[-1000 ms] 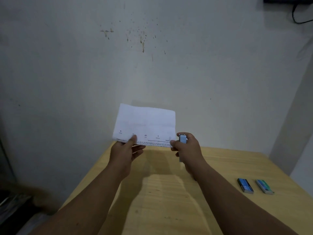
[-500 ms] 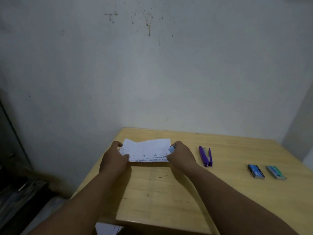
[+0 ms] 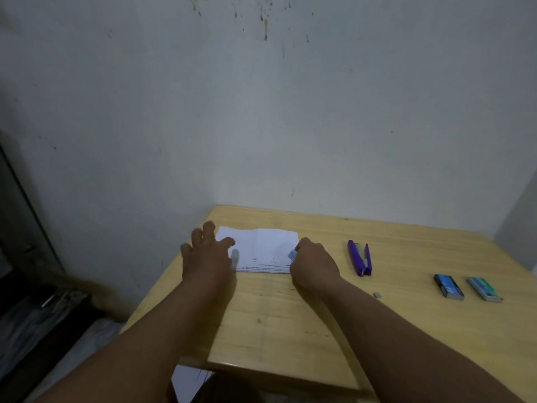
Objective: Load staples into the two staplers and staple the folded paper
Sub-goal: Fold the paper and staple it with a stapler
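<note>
A single head-worn wide-angle view is given, aimed forward and down from above the near edge of the wooden table (image 3: pixel 290 315). The wall (image 3: pixel 261 126) fills 12 o'clock; both forearms enter from 6 o'clock.

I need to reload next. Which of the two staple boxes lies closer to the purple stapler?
The dark blue staple box: it lies between the purple stapler and the green staple box, which sits farther right.
</note>
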